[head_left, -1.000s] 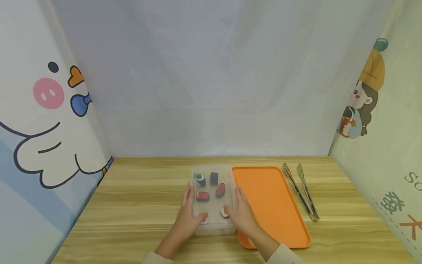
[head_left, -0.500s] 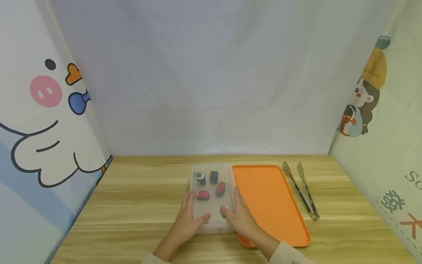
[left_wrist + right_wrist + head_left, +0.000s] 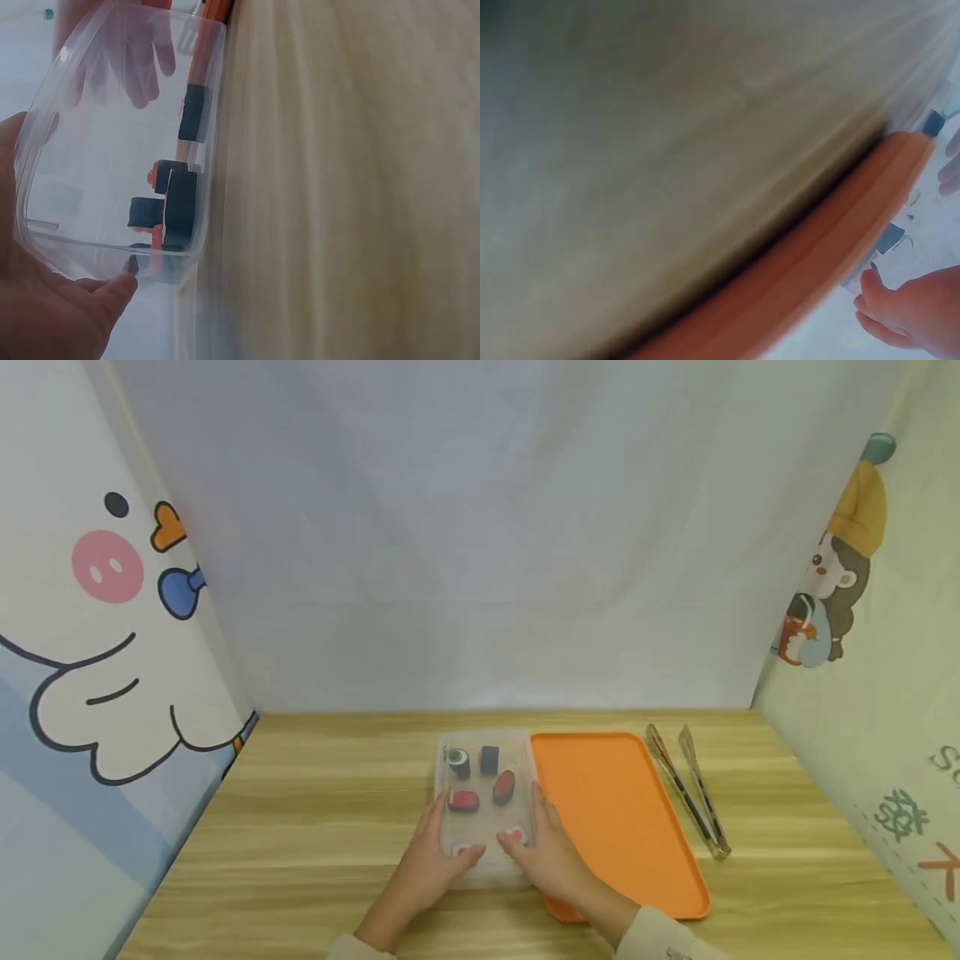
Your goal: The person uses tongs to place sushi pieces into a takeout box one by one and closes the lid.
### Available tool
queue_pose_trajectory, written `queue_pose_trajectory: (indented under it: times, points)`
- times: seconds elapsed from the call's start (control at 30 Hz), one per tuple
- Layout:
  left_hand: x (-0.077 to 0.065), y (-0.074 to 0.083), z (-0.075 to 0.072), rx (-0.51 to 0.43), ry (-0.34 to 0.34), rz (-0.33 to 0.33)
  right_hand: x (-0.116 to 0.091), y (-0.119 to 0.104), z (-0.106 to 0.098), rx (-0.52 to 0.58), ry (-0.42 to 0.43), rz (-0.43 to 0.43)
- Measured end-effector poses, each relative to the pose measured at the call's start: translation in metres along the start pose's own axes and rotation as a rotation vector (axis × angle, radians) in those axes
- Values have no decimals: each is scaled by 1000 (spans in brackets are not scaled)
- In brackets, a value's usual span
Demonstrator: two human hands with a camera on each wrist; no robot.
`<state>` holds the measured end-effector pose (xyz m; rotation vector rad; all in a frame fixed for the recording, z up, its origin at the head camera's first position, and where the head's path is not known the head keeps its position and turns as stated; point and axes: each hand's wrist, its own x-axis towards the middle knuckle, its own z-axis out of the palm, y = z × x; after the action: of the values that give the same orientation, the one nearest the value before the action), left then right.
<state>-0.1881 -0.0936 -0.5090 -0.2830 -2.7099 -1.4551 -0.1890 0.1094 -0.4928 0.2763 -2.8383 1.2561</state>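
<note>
A clear plastic food container [image 3: 483, 822] with a frosted lid lies on the table, with several sushi pieces inside. Among them are a seaweed roll [image 3: 459, 764], a dark block [image 3: 489, 760] and red-topped pieces, one red-topped sushi [image 3: 464, 802] near the left wall. My left hand [image 3: 431, 864] holds the container's left side, its thumb over the lid's near part. Opposite, my right hand [image 3: 551, 852] grips the right side, thumb also on the lid. White-and-red pieces are partly hidden beneath the thumbs. Through the clear wall [image 3: 82, 187], the left wrist view shows the far fingers.
Directly right of the container lies an orange tray [image 3: 615, 827], its near-left part behind my right forearm. Metal tongs [image 3: 693, 797] lie spread beyond the tray's right edge. A pale curtain [image 3: 487, 568] closes off the table's back; printed cloths hang at both sides.
Both hands stay on the container, which keeps its place beside the tray. The thumbs have slid slightly inward over the lid, and the head view has shifted a little.
</note>
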Motion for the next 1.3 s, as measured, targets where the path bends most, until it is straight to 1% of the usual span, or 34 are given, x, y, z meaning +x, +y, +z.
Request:
queue_pose_trajectory:
  times: [0.1,0.17,0.27,0.3,0.4,0.5,0.53,0.63,0.7,0.77,0.93,1.07,1.13,1.17,1.23,1.3]
  points:
    - [3,3,-1,7,-1,6,3,-2,-2,-34,3,-11]
    - [4,2,-2,-2,-8,15,4,-3,-3,-36,-5,-17]
    - [2,1,-6,-56,-55,37,3,-5,-5,13,-21,-13]
    - [2,0,-8,-78,-75,51,3,-5,-7,17,-23,-10]
    - [5,0,-15,-102,-108,71,8,-9,-14,18,-16,-4]
    - [18,-2,-20,-55,-94,80,24,-12,-20,-19,0,-21]
    - [22,-2,-21,-35,-85,73,30,-12,-21,-21,-1,-25]
    - [32,-4,-21,7,-88,46,41,-9,-17,-43,-29,-40]
    - [34,-6,-20,18,-97,24,43,-6,-13,-49,-51,-29]
    - [35,-6,-18,27,-97,19,44,-3,-10,-43,-63,-15]
    - [35,-5,-16,17,-78,22,44,-2,-10,-19,-60,-4]
    - [36,-4,-18,-12,-95,27,44,-4,-13,-32,-88,-9]
    - [39,-5,-21,-63,-126,40,47,-5,-17,-44,-108,-17]
    - [41,-5,-23,-91,-137,43,49,-6,-20,-53,-111,-23]
    - [49,-4,-29,-130,-136,61,57,-9,-27,-68,-109,-32]
    - [60,-3,-33,-116,-128,72,67,-12,-32,-83,-100,-29]
